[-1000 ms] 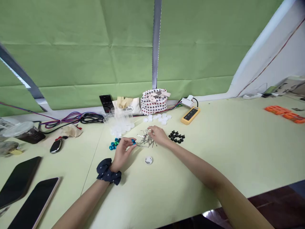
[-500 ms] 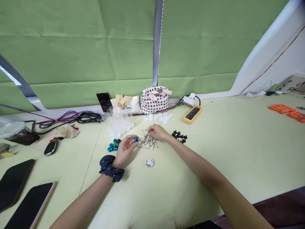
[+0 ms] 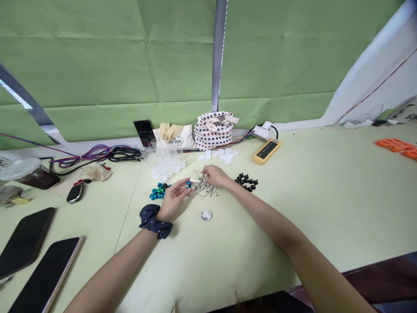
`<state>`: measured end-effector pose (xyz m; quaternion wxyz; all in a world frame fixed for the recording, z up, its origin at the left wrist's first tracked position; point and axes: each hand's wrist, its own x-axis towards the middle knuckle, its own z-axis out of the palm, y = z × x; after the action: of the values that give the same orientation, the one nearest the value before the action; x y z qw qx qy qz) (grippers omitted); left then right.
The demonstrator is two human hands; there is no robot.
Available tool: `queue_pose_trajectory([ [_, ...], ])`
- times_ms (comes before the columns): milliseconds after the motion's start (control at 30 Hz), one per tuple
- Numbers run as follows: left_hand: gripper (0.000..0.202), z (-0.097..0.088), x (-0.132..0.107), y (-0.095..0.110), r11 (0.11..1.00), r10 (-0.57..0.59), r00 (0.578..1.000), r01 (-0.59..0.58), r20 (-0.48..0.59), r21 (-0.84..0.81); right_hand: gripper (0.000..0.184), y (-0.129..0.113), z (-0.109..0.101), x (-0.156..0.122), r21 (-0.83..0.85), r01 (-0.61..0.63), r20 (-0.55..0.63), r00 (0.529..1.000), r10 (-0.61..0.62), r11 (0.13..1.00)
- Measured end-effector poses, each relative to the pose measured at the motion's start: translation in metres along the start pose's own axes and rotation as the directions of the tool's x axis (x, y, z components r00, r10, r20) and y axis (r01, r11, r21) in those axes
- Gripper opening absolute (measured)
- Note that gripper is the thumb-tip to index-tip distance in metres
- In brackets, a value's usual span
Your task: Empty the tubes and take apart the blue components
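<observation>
My left hand (image 3: 174,200), with a dark dotted scrunchie (image 3: 153,221) on the wrist, pinches a small blue bead (image 3: 188,184) beside a heap of thin metal pins (image 3: 203,187). My right hand (image 3: 215,175) rests on that heap with fingers curled around a pin. More blue and green beads (image 3: 158,192) lie left of my left hand. Black beads (image 3: 246,181) sit right of my right hand. A small white round cap (image 3: 206,215) lies in front of the pins.
White caps (image 3: 217,155) and clear plastic cups (image 3: 163,157) stand behind the pins. A patterned pouch (image 3: 213,130), cloth bag (image 3: 174,137), yellow power strip (image 3: 266,151), cables (image 3: 97,154) line the back. Two phones (image 3: 32,256) and a car key (image 3: 75,193) lie left.
My left hand has brought the blue bead right, closer to the pins and my right hand. The view has shifted slightly.
</observation>
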<state>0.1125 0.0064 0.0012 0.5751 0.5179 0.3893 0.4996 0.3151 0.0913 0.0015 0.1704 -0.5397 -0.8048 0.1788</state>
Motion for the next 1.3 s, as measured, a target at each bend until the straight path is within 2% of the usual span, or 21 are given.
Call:
queue_pose_trajectory([
  [167,0.047,0.002,0.0,0.0,1.0,0.02,1.0,-0.02,-0.018,-0.019,0.037,-0.003,0.002,0.0,0.015,-0.006,-0.038,0.999,0.007,1.0],
  [600,0.035,-0.001,0.002,-0.007,0.999,-0.02,0.999,0.018,-0.027,-0.05,0.022,0.0,-0.011,-0.001,0.144,0.036,-0.009,0.999,-0.035,0.989],
  [733,0.034,-0.001,0.001,-0.004,0.999,-0.028,0.999,0.027,-0.032,-0.042,0.027,-0.005,-0.014,-0.002,0.212,0.031,-0.089,0.996,-0.012,0.977],
  [800,0.032,0.0,0.001,-0.003,0.999,-0.032,0.999,0.031,-0.024,-0.043,0.024,-0.015,-0.017,-0.005,0.338,0.054,-0.147,0.989,-0.004,0.94],
  [900,0.03,0.0,0.0,-0.002,0.998,-0.042,0.999,0.041,-0.013,-0.046,0.019,-0.037,-0.025,-0.013,0.568,0.157,-0.19,0.98,-0.057,0.808],
  [1000,0.029,0.0,-0.001,-0.001,0.998,-0.043,0.999,0.043,-0.007,-0.048,0.017,-0.055,-0.031,-0.023,0.666,0.232,-0.227,0.968,-0.103,0.709],
  [1133,0.027,0.0,-0.002,-0.001,0.998,-0.017,1.0,0.018,0.005,-0.058,0.016,-0.064,-0.031,-0.028,0.669,0.273,-0.268,0.956,-0.117,0.691],
  [1300,0.028,0.001,-0.002,-0.001,0.999,-0.002,1.0,0.003,0.008,-0.038,0.015,-0.062,-0.025,-0.026,0.685,0.249,-0.232,0.965,-0.118,0.685],
])
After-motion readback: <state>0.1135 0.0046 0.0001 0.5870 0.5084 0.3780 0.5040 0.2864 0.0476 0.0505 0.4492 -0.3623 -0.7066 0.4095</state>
